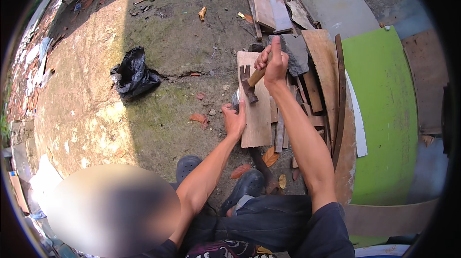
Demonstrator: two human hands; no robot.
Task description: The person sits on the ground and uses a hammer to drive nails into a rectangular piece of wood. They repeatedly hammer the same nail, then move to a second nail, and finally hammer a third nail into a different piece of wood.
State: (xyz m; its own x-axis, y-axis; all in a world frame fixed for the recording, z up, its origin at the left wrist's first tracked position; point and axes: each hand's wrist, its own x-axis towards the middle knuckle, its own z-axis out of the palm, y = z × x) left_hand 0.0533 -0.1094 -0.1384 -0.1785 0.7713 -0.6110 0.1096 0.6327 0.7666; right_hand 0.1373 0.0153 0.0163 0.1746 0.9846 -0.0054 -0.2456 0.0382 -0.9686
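My right hand grips a claw hammer by its wooden handle, thumb pointing up along it. The hammer's dark metal head is over a pale wooden board; whether it touches the wood I cannot tell. At the board's left edge is my left hand, its thumb on the edge and its fingers curled beside it. A small round grey-and-white object is next to those fingers, partly hidden by the hand and the board. No nail can be made out.
Wooden offcuts and a grey stone block crowd the board's right side, with a green panel beyond. A black plastic bag lies on the concrete to the left. More planks lie ahead; my shoes are close below.
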